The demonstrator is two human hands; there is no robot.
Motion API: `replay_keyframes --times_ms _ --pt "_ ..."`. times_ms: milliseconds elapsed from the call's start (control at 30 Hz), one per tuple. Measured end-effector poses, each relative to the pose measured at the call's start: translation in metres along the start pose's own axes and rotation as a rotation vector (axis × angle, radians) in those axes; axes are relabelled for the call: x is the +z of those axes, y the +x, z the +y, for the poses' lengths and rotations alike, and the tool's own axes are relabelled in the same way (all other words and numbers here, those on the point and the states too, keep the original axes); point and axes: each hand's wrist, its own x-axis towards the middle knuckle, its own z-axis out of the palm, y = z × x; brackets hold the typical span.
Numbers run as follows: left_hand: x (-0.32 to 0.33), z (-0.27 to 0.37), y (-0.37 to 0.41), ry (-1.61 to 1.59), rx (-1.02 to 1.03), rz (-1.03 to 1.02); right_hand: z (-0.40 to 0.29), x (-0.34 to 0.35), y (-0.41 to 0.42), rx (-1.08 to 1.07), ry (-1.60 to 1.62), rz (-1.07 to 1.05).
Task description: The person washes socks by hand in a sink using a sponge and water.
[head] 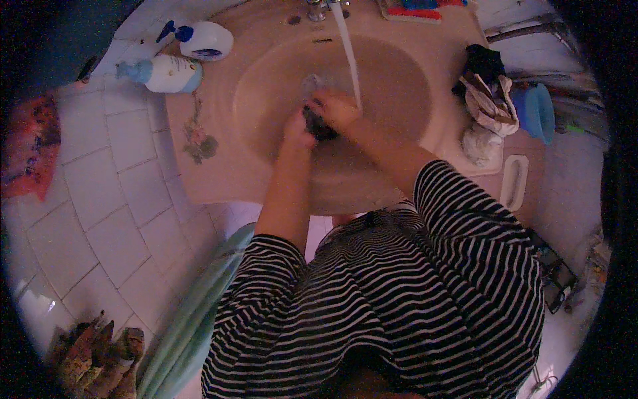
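Observation:
A small dark, wet-looking cloth item (319, 124) is bunched between my two hands, low inside a pinkish-beige washbasin (398, 65). My left hand (297, 127) grips it from the left side. Over its upper right lies my right hand (336, 107), with the fingers curled around it. Much of the item is covered by my fingers, so its exact kind cannot be told. From the metal tap (316, 11) at the back, a stream of water (350, 55) falls just right of my right hand.
Two pump bottles, one white (212, 41) and one white and light blue (174, 75), lie at the basin's left. Crumpled fabrics (486, 107) rest on the right rim beside a blue plastic container (538, 112). A red-bristled brush (413, 14) lies at the back right. A green cloth (199, 314) hangs at lower left.

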Motion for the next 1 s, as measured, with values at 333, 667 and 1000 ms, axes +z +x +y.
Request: replay_keyframes --times_ms 333,667,1000 --pt "-0.007 0.000 0.010 0.217 0.398 0.206 0.078 0.035 0.008 -0.373 -0.283 0.240" --pt "0.045 0.010 -0.052 -0.062 -0.040 -0.204 -0.017 -0.004 -0.052 -0.319 0.044 0.098" --pt "0.032 -0.026 0.013 -0.073 -0.154 -0.142 0.000 -0.006 -0.040 0.305 0.115 0.278"
